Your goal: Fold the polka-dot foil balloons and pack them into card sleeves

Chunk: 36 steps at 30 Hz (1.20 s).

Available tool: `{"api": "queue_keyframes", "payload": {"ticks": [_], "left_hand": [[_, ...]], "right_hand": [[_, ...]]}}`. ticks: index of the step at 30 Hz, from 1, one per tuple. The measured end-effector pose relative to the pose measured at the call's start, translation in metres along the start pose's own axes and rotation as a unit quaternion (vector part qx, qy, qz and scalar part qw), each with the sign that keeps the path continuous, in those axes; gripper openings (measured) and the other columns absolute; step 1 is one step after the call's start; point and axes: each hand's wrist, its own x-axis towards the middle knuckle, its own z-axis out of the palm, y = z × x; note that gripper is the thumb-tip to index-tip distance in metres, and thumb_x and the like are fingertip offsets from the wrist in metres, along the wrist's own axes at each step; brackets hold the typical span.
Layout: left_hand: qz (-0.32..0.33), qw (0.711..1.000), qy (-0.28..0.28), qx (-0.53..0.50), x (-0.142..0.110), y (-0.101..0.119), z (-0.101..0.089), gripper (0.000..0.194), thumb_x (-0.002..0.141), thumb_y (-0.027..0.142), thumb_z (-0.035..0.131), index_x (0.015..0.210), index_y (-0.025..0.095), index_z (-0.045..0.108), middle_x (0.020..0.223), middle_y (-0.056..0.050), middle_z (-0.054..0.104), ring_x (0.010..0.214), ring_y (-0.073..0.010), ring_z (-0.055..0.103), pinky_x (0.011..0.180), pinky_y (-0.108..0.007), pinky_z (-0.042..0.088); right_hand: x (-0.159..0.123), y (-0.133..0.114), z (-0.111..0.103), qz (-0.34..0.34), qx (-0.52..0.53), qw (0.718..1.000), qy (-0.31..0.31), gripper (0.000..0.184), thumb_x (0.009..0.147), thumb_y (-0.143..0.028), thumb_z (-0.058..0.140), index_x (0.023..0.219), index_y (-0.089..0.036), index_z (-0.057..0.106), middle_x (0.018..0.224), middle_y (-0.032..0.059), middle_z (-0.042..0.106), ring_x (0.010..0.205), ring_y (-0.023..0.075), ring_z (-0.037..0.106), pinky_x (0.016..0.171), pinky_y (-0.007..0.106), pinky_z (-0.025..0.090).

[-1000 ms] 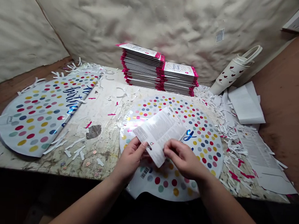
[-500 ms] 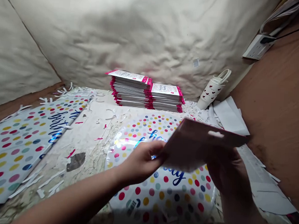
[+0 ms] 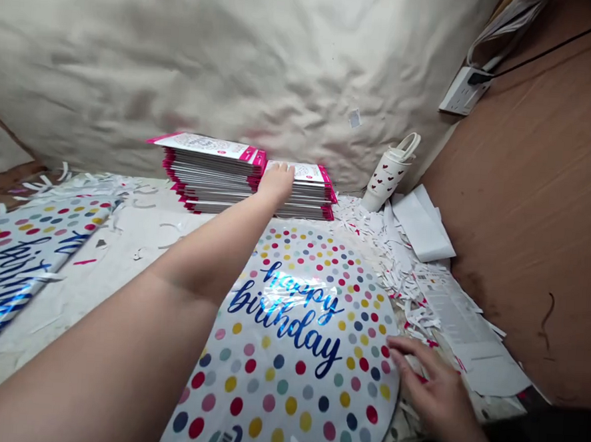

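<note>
My left hand (image 3: pixel 278 183) reaches across to the shorter, right-hand stack of flat packets (image 3: pixel 307 202), its fingers lying over the top one. That top packet (image 3: pixel 308 173) is white with a pink border and is partly covered by my hand. In front of me a flat round foil balloon (image 3: pixel 286 380) with coloured dots and blue "happy birthday" lettering lies on the table. At the balloon's right edge is my right hand (image 3: pixel 430 389), fingers apart and holding nothing. Index finger and thumb are close to the rim; whether they touch it I cannot tell.
A taller stack of packets (image 3: pixel 208 176) stands to the left. More dotted foil balloons (image 3: pixel 27 264) lie at far left. Behind right are a white tumbler with hearts (image 3: pixel 388 173), paper shreds (image 3: pixel 415 302) and white sheets (image 3: pixel 420 222). A socket strip (image 3: pixel 465 91) hangs on the wall.
The packet both hands held over the balloon has left them. My left hand has moved forward to the right-hand stack; my right hand has dropped to the balloon's edge. The view has shifted right.
</note>
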Motion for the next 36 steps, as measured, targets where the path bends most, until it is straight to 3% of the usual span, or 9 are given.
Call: {"api": "queue_keyframes", "payload": {"ticks": [4, 7, 10, 13, 19, 25, 28, 33, 36], "left_hand": [[0.004, 0.999, -0.028, -0.037, -0.040, 0.030, -0.018, 0.037, 0.087, 0.010, 0.033, 0.120, 0.000, 0.047, 0.127, -0.026, 0.046, 0.119, -0.0321, 0.042, 0.098, -0.049, 0.030], [0.089, 0.982, -0.144, -0.082, -0.131, 0.080, -0.043, 0.020, 0.081, 0.016, 0.047, 0.082, 0.012, 0.066, 0.088, -0.012, 0.067, 0.085, -0.0223, 0.061, 0.083, -0.034, 0.044], [0.215, 0.928, -0.265, -0.153, -0.238, 0.113, -0.062, 0.020, 0.080, 0.026, 0.053, 0.092, 0.023, 0.068, 0.097, -0.003, 0.069, 0.086, -0.0161, 0.063, 0.081, -0.023, 0.046], [0.149, 0.927, -0.310, -0.147, -0.302, 0.090, -0.062, 0.054, 0.088, 0.039, 0.039, 0.136, 0.016, 0.036, 0.142, -0.012, 0.036, 0.129, -0.0269, 0.034, 0.105, -0.041, 0.028], [-0.230, 0.943, -0.233, 0.064, -0.305, -0.009, -0.069, 0.061, 0.087, 0.045, 0.037, 0.133, 0.005, 0.038, 0.143, -0.022, 0.029, 0.132, -0.0382, 0.021, 0.102, -0.056, 0.021], [0.041, 0.906, -0.321, -0.275, -0.325, 0.101, -0.098, 0.030, 0.086, 0.035, 0.046, 0.109, 0.022, 0.061, 0.105, -0.008, 0.065, 0.092, -0.0200, 0.060, 0.083, -0.029, 0.046], [0.106, 0.917, -0.298, -0.244, -0.347, 0.142, -0.089, 0.025, 0.084, 0.023, 0.045, 0.105, 0.017, 0.059, 0.092, -0.010, 0.066, 0.082, -0.0215, 0.059, 0.074, -0.030, 0.046], [0.024, 0.915, -0.303, -0.265, -0.347, 0.138, -0.068, 0.015, 0.077, 0.010, 0.045, 0.077, 0.018, 0.058, 0.079, -0.005, 0.062, 0.074, -0.0168, 0.054, 0.065, -0.025, 0.042], [-0.128, 0.839, -0.375, -0.371, -0.327, 0.126, -0.061, 0.014, 0.068, 0.019, 0.060, 0.061, 0.017, 0.048, 0.065, 0.002, 0.053, 0.063, -0.0126, 0.050, 0.054, -0.020, 0.036]], "right_hand": [[-0.036, -0.013, 0.020, -0.273, -0.154, 0.924, -0.220, 0.043, 0.074, -0.033, 0.063, 0.116, -0.025, 0.058, 0.120, 0.0104, 0.059, 0.112, 0.0291, 0.054, 0.091, 0.043, 0.049], [-0.053, -0.018, 0.035, -0.409, -0.182, 0.851, -0.273, 0.054, 0.073, -0.022, 0.059, 0.127, -0.022, 0.050, 0.128, 0.0135, 0.052, 0.118, 0.0317, 0.048, 0.094, 0.048, 0.044], [-0.056, -0.024, 0.036, -0.391, -0.148, 0.861, -0.291, 0.047, 0.078, -0.007, 0.046, 0.124, -0.019, 0.051, 0.120, 0.0109, 0.059, 0.112, 0.0225, 0.055, 0.094, 0.037, 0.046], [-0.052, -0.028, 0.030, -0.328, -0.103, 0.882, -0.322, 0.041, 0.082, -0.007, 0.042, 0.117, -0.020, 0.056, 0.114, 0.0067, 0.064, 0.107, 0.0171, 0.058, 0.093, 0.029, 0.048], [-0.057, -0.024, 0.029, -0.294, -0.093, 0.891, -0.333, 0.043, 0.082, -0.011, 0.046, 0.121, -0.025, 0.055, 0.122, 0.0047, 0.058, 0.114, 0.0196, 0.053, 0.096, 0.033, 0.046], [-0.059, -0.039, 0.030, -0.218, -0.055, 0.919, -0.324, 0.032, 0.083, -0.014, 0.045, 0.106, -0.027, 0.064, 0.102, 0.0024, 0.069, 0.093, 0.0181, 0.066, 0.081, 0.030, 0.054], [-0.059, -0.047, 0.033, -0.183, -0.027, 0.928, -0.324, 0.025, 0.083, -0.017, 0.048, 0.097, -0.027, 0.067, 0.093, 0.0025, 0.071, 0.085, 0.0182, 0.067, 0.076, 0.031, 0.054], [-0.056, -0.052, 0.037, -0.168, -0.057, 0.927, -0.329, 0.018, 0.075, -0.010, 0.049, 0.071, -0.022, 0.062, 0.071, 0.0013, 0.064, 0.071, 0.0159, 0.060, 0.064, 0.027, 0.047], [-0.046, -0.061, 0.038, -0.100, -0.078, 0.916, -0.381, 0.010, 0.069, -0.014, 0.061, 0.066, -0.020, 0.054, 0.068, -0.0014, 0.057, 0.066, 0.0143, 0.054, 0.057, 0.023, 0.042]]}}
